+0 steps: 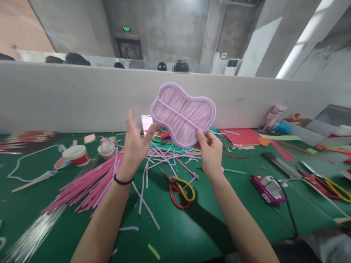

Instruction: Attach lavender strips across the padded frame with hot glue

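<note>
My right hand (211, 153) pinches the lower right edge of a lilac butterfly wing shape (183, 113), raised above the table. The shape has a thick rim, streaky filling and a straight rib across it. To its left my left hand (135, 140) is raised, thumb and fingers apart, holding nothing; its thumb tip is close to the shape's lower left edge, and I cannot tell whether they touch. Scissors (178, 188) with one yellow and one red handle lie below, between my forearms. Lilac pipe cleaners (146, 206) are scattered around them.
Pink pipe cleaners (90, 182) are bunched at left beside a paper cup (76, 155). A lit phone (147, 124) leans at the back. At right lie a purple power strip (267, 190) with cables, more scissors (323, 182) and red sheets (241, 136). A white partition (82, 98) closes off the back.
</note>
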`<state>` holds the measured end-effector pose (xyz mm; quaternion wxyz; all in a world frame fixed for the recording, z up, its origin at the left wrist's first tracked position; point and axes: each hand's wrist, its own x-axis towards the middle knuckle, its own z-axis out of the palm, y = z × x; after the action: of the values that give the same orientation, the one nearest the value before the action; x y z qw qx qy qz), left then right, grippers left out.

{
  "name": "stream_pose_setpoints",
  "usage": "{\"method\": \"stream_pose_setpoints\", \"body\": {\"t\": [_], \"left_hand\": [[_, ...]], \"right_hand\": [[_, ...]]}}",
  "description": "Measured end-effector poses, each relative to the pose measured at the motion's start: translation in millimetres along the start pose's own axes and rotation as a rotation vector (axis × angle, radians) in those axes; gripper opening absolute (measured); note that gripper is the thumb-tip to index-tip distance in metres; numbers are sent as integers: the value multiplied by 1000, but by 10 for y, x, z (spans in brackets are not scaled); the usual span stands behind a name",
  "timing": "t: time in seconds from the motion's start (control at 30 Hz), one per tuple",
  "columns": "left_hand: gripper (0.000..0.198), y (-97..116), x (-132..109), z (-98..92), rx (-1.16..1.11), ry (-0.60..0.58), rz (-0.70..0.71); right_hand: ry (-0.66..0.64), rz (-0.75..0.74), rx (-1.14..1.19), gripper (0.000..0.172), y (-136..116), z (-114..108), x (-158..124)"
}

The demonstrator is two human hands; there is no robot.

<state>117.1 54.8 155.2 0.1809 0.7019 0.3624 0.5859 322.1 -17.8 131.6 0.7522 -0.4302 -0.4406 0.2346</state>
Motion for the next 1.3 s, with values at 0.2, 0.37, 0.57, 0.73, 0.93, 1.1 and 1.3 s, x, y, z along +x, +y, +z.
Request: {"method": "stream_pose_setpoints", "body": {"t": [0.2,0.37,0.57,0.73,0.93,1.1,1.3], "left_hand": [[83,-114,-10,-37,565,-232,645],[41,-252,-48,117,285,-287,490],[41,-55,-57,36,-200,-211,-183],[41,67,-73,52,-687,-408,-483],[41,13,-72,117,-745,-421,-541],[39,-20,-81,178,-662,-399,-497],[43,-74,-106,279,-670,-201,-424]], "right_hand": [[-151,253,138,32,-192,-11,-39],[-386,276,120,47,-385,-4,-65],[28,-179,-114,35,-377,-46,-69],[-58,-9,-87,49,-113,-48,-126],[-262,22,-238,36,112,68,-224],[-169,-75,-465,33,246,82,-240],[-149,-39,-268,41,218,144,-210]]}}
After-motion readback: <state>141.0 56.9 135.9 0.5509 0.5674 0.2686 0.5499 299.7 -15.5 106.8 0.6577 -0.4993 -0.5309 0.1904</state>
